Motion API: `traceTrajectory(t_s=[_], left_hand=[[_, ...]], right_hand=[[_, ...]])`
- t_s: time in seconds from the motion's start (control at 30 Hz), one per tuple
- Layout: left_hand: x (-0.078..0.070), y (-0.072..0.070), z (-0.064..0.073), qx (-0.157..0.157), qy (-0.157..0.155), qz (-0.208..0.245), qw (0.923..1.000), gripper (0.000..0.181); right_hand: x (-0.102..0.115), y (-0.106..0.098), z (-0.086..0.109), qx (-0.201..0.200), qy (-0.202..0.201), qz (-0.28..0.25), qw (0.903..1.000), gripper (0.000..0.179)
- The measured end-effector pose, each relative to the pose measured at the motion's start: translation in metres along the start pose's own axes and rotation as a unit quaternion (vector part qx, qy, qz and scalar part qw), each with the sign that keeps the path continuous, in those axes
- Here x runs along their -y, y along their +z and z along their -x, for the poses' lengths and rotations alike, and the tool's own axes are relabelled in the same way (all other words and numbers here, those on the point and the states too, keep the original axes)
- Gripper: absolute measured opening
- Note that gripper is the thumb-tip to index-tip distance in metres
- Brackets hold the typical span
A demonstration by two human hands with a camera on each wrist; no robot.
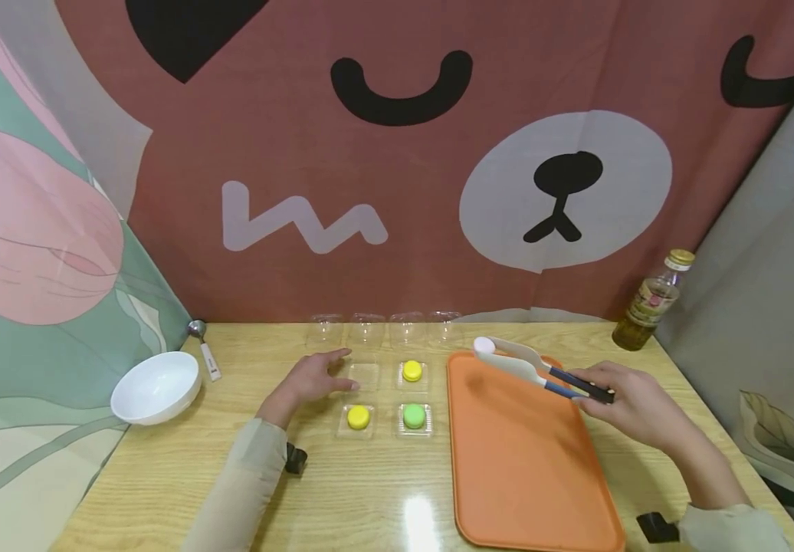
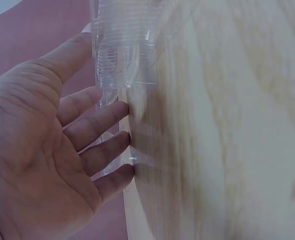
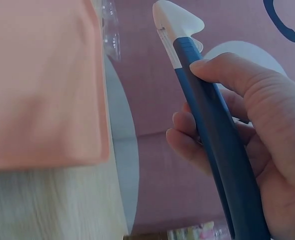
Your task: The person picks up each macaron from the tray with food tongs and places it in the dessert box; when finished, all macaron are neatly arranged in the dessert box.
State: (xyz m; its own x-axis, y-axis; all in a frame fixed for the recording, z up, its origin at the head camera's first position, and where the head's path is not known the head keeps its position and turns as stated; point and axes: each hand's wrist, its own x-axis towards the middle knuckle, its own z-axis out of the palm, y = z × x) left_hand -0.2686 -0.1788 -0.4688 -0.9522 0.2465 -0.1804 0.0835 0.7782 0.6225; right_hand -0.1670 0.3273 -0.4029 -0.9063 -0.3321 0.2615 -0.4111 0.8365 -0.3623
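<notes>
My right hand (image 1: 634, 402) grips a pair of tongs (image 1: 514, 368) with dark blue handles and pale tips. The tips pinch a pale pink macaron (image 1: 484, 346) above the far left corner of the orange tray (image 1: 459, 460). My left hand (image 1: 316, 377) rests on the table beside a clear plastic box base (image 1: 365, 376) with nothing in it; its fingers are spread and fairly straight. The thumb lies at the ridged plastic (image 2: 120, 65) in the left wrist view. Around it, other clear bases hold a yellow macaron (image 1: 359, 417), another yellow macaron (image 1: 412, 371) and a green macaron (image 1: 414, 416).
Several clear plastic lids (image 1: 367, 330) stand in a row along the back edge. A white bowl (image 1: 155, 389) and a small scoop (image 1: 205, 351) are at the left. An oil bottle (image 1: 647, 307) stands in the back right corner, against the fabric backdrop (image 1: 424, 192).
</notes>
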Motion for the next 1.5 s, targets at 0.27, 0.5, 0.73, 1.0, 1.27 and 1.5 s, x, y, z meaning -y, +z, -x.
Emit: traceTrajectory(t_s=[0.27, 0.5, 0.73, 1.0, 1.27, 1.5], left_hand=[[-0.001, 0.0, -0.001, 0.002, -0.002, -0.006, 1.0, 0.077], [-0.001, 0.001, -0.002, 0.003, 0.001, -0.009, 1.0, 0.077], [-0.001, 0.0, 0.0, 0.003, -0.002, -0.004, 1.0, 0.077], [-0.002, -0.002, 0.001, -0.001, -0.005, -0.003, 1.0, 0.077], [0.0, 0.001, -0.001, 0.0, 0.001, 0.004, 1.0, 0.078], [0.0, 0.0, -0.001, -0.003, 0.003, 0.002, 1.0, 0.078]], right_hand=[[0.005, 0.003, -0.021, 0.017, -0.004, 0.004, 0.9998, 0.038], [0.01, 0.007, -0.034, 0.023, -0.011, 0.004, 0.9997, 0.038], [0.016, 0.018, -0.054, 0.04, -0.026, -0.01, 0.9988, 0.04], [0.031, 0.03, -0.079, 0.082, -0.016, -0.039, 0.9958, 0.044], [0.052, 0.048, -0.104, 0.104, -0.048, -0.045, 0.9924, 0.038], [0.066, 0.062, -0.121, 0.121, -0.078, -0.031, 0.9891, 0.037]])
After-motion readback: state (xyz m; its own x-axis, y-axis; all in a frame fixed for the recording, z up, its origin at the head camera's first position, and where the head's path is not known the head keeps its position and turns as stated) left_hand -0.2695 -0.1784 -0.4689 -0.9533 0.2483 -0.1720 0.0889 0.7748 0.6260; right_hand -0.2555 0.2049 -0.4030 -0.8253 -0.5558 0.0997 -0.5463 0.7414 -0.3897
